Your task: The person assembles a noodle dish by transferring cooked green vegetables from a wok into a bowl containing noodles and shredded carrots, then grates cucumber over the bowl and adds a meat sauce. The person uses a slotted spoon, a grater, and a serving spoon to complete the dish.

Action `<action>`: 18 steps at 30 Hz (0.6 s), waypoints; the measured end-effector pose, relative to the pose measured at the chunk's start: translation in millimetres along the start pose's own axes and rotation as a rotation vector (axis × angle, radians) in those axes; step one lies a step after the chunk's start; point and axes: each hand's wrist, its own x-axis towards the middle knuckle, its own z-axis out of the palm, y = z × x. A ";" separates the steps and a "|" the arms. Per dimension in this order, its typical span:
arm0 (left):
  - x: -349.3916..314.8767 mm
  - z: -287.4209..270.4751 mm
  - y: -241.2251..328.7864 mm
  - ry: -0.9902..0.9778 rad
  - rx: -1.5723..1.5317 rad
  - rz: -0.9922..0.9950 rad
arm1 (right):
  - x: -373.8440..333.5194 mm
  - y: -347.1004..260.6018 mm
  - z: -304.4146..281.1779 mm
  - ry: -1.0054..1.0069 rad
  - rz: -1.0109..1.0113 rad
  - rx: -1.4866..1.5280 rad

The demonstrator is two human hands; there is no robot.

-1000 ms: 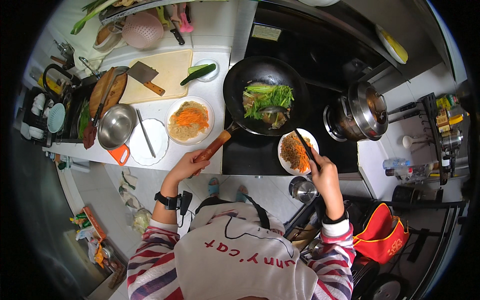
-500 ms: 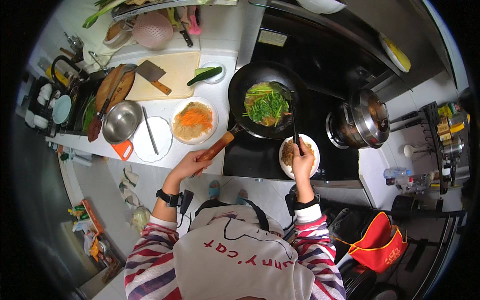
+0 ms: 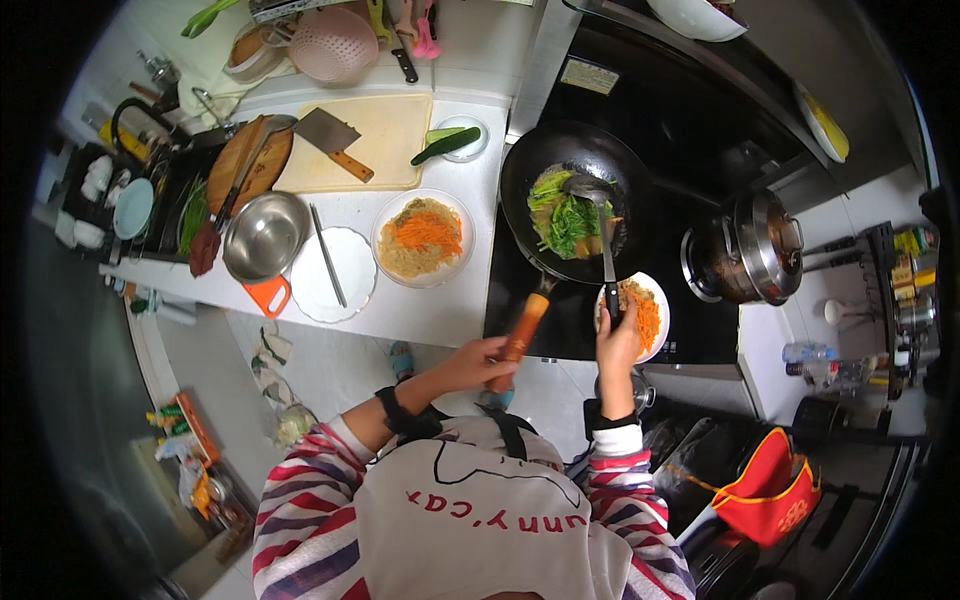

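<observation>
A dark wok (image 3: 625, 165) stands on the black stovetop with cooked leafy greens and stalks (image 3: 567, 222) inside. My left hand (image 3: 468, 368) is closed around the end of its wooden handle (image 3: 528, 325), which points toward me. In my right hand (image 3: 618, 348) is the black grip of a metal ladle (image 3: 606, 240), its bowl resting on the greens. Partly hidden behind that hand, a white bowl (image 3: 660, 340) holds shredded carrot and a brownish food. Left of the wok, a plate (image 3: 381, 258) bears noodle-like strands topped with shredded carrot.
A lidded metal pot (image 3: 757, 245) sits on the stove's right side. On the counter are a cleaver (image 3: 328, 130), a cutting board (image 3: 400, 120), a cucumber (image 3: 446, 146), a steel bowl (image 3: 266, 237) and a white plate (image 3: 335, 300) with chopsticks. A range hood (image 3: 740, 65) overhangs the stove.
The wok handle has swung from pointing left to pointing toward me, with my left hand following it. The ladle's bowl has turned and now lies on the greens. The whole view has shifted slightly.
</observation>
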 end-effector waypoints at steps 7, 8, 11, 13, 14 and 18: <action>-22.6 -70.0 3.1 -0.335 0.040 -0.092 | -74.5 -58.7 -18.4 0.456 0.085 -0.072; -29.4 -84.0 3.4 -0.354 0.066 -0.128 | -88.0 -69.2 -18.8 0.519 0.196 -0.040; -48.6 -129.6 9.1 -0.321 0.003 -0.087 | -124.0 -97.0 -20.2 0.560 0.235 0.196; -58.3 -158.6 16.2 -0.274 -0.006 -0.079 | -136.2 -97.0 -27.3 0.591 0.149 -0.020; -62.8 -171.4 20.3 -0.237 0.008 -0.063 | -134.7 -88.5 -34.2 0.610 0.086 -0.179; -77.9 -213.0 32.2 -0.147 -0.011 -0.046 | -87.2 -26.4 -30.2 0.446 0.363 -0.052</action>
